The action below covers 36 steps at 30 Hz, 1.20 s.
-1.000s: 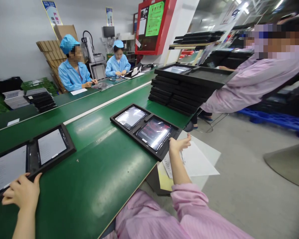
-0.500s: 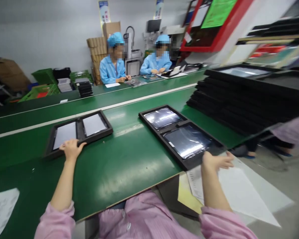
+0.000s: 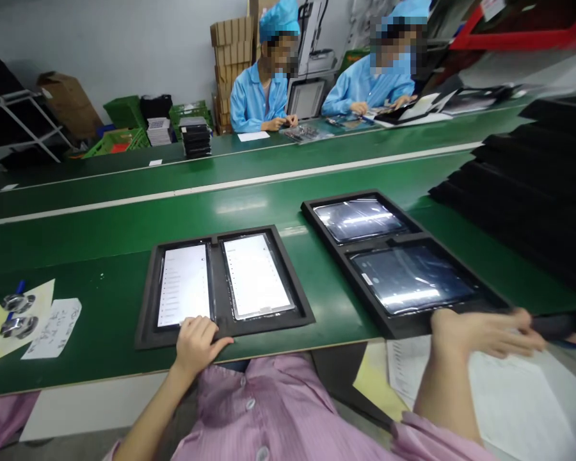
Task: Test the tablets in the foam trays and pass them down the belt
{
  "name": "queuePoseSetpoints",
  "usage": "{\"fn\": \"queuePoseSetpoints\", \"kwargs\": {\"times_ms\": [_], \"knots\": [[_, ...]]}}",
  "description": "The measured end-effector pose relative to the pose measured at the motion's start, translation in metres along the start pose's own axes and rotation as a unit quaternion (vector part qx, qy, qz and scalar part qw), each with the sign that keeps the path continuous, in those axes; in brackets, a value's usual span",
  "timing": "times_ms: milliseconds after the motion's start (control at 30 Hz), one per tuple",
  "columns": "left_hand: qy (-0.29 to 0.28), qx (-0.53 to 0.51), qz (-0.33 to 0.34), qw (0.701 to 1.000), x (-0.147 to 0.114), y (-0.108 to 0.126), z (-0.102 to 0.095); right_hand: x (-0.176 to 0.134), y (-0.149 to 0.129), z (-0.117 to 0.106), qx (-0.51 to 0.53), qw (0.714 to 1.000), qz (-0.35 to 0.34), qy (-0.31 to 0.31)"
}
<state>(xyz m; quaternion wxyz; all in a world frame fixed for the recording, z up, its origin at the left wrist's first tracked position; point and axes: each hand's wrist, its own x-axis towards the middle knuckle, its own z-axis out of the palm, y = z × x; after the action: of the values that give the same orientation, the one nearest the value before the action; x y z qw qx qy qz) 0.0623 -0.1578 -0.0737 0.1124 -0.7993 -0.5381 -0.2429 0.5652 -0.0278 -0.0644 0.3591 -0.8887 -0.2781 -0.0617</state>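
My left hand [image 3: 196, 342] has its fingers hooked over the near edge of a black foam tray [image 3: 146, 326], thumb out to the side. Two tablets, a left one [image 3: 185, 285] and a right one [image 3: 256, 275], lie in its compartments with white lit screens showing lists. On the right, a second black tray [image 3: 326, 240] holds a far tablet [image 3: 358, 219] and a near tablet [image 3: 413, 275], both dark and under glossy film. My right hand [image 3: 484, 333] is at that tray's near right corner, fingers stretched out to the right; its contact with the tray is unclear.
Stacked black trays [image 3: 523, 186] stand on the right. Papers [image 3: 513, 390] lie below my right hand. At left are a handwritten note [image 3: 55, 330] and shiny round items [image 3: 19, 326] on yellow paper. Two people in blue, one [image 3: 259, 96] and another [image 3: 372, 83], sit across the green bench [image 3: 249, 205].
My left hand has drawn the left tray toward the bench's near edge and turned it squarer to me. The camera view has swung left. My right hand stays by the right tray's corner.
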Motion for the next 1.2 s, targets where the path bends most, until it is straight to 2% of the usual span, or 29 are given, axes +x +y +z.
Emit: {"fn": "queuePoseSetpoints", "kwargs": {"times_ms": [33, 67, 100, 133, 167, 200, 233, 300, 333, 400, 500, 633, 733, 833, 900, 1000, 1100, 1200], "knots": [[-0.009, -0.007, -0.007, 1.0, -0.008, 0.012, -0.004, -0.013, -0.011, -0.005, 0.002, 0.999, -0.02, 0.029], [-0.021, -0.018, -0.019, 0.999, -0.014, 0.02, -0.008, -0.028, -0.023, -0.01, 0.009, 0.996, -0.078, 0.039], [-0.035, -0.032, -0.033, 0.998, -0.018, 0.025, -0.013, -0.047, -0.036, -0.015, 0.023, 0.987, -0.162, 0.011], [-0.049, -0.047, -0.051, 0.996, -0.021, 0.027, -0.018, -0.068, -0.049, -0.018, 0.046, 0.964, -0.256, -0.046], [-0.058, -0.058, -0.073, 0.994, -0.022, 0.024, -0.024, -0.092, -0.063, -0.021, 0.082, 0.917, -0.364, -0.139], [-0.059, -0.058, -0.103, 0.991, -0.022, 0.019, -0.028, -0.116, -0.076, -0.024, 0.105, 0.852, -0.463, -0.221], [-0.051, -0.045, -0.141, 0.988, -0.022, 0.01, -0.032, -0.141, -0.089, -0.025, 0.107, 0.785, -0.545, -0.276], [-0.019, 0.013, -0.228, 0.973, -0.019, -0.009, -0.037, -0.185, -0.108, -0.027, 0.106, 0.677, -0.655, -0.32], [-0.007, 0.043, -0.268, 0.963, -0.018, -0.017, -0.037, -0.203, -0.115, -0.028, 0.107, 0.64, -0.685, -0.332], [-0.004, 0.074, -0.317, 0.946, -0.018, -0.028, -0.034, -0.226, -0.123, -0.027, 0.107, 0.599, -0.712, -0.35], [-0.018, 0.06, -0.316, 0.947, -0.022, -0.026, -0.028, -0.224, -0.124, -0.023, 0.099, 0.598, -0.705, -0.368], [-0.033, -0.01, -0.263, 0.964, -0.025, -0.022, -0.033, -0.183, -0.124, -0.012, 0.128, 0.61, -0.684, -0.379], [-0.005, 0.022, -0.286, 0.958, -0.021, -0.037, -0.043, -0.16, -0.13, 0.004, 0.189, 0.64, -0.643, -0.376], [0.009, 0.056, -0.327, 0.943, -0.02, -0.057, -0.046, -0.16, -0.135, 0.02, 0.23, 0.665, -0.61, -0.366], [-0.004, 0.044, -0.341, 0.939, -0.022, -0.065, -0.044, -0.167, -0.136, 0.025, 0.219, 0.655, -0.625, -0.364], [-0.019, 0.034, -0.341, 0.939, -0.027, -0.068, -0.039, -0.175, -0.134, 0.024, 0.178, 0.614, -0.68, -0.36], [-0.006, 0.024, -0.328, 0.944, -0.03, -0.068, -0.036, -0.177, -0.133, 0.02, 0.16, 0.582, -0.713, -0.357], [0.017, 0.003, -0.317, 0.948, -0.03, -0.068, -0.036, -0.175, -0.133, 0.02, 0.149, 0.57, -0.721, -0.365]]}}
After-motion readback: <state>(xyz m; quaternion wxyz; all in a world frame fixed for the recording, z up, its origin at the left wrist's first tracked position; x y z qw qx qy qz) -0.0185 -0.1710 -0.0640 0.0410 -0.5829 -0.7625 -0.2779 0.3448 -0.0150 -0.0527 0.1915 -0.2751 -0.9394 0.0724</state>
